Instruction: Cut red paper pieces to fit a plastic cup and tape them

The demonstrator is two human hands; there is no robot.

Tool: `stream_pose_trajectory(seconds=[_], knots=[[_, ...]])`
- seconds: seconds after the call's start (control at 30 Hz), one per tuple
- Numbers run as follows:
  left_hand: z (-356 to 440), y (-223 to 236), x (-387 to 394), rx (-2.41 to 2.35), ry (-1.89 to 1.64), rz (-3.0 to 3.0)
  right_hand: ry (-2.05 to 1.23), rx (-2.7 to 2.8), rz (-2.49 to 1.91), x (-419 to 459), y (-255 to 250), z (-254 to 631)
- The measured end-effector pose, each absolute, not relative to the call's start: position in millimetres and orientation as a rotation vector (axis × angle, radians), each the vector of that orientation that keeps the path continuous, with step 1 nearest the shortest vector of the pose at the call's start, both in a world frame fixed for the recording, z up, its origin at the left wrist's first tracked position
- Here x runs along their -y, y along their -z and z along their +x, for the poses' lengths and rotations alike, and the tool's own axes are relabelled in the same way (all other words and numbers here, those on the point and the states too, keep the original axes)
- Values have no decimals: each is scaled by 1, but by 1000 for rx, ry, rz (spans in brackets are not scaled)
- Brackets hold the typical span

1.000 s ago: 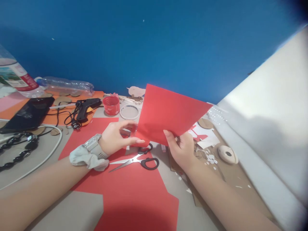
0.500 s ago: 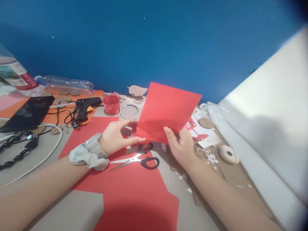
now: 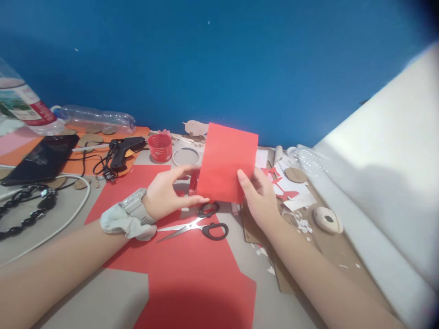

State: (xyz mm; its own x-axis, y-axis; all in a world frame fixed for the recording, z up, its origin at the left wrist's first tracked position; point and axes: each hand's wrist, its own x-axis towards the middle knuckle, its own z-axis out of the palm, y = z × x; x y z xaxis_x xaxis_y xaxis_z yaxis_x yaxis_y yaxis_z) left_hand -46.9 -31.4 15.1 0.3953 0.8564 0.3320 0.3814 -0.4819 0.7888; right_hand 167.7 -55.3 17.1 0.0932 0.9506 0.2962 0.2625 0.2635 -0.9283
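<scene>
- red rectangular paper sheet (image 3: pixel 226 160), raised between both hands, its long axis nearly upright and leaning right towards the top
- bare left hand (image 3: pixel 161 194), at the sheet's lower left edge, thumb and fingers in a wide curve
- bare right hand (image 3: pixel 262 196), at its lower right edge, pinching it narrowly, thumb in front (the fingertips are hidden behind)
- black-handled metal scissors (image 3: pixel 197 226), lying just below, blades apart
- small red-tinted clear plastic piece (image 3: pixel 193 183), held in the left hand's curve, partly behind the sheet (full shape unclear)
</scene>
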Motion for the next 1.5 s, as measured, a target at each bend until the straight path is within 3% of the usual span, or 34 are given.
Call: stream_pose_trajectory(seconds=[0.43, 0.67, 0.93, 1.23, 1.5], knots=[[-48, -19, 36, -978, -1072, 2348, -1422, 1184, -1057, 53, -20, 166], [-47, -19, 38, -852, -1038, 2511, -1465, 1183, -994, 56, -24, 163], [-48, -20, 38, -922, -985, 2482, -1094, 1320, -1146, 56, -19, 159], [-46, -19, 37, -994, -941, 2411, 102, 2053, -1183, 64, -22, 165], [-47, -18, 36, -1012, -976, 2297, 160, 2401, -1029, 69, -23, 159]])
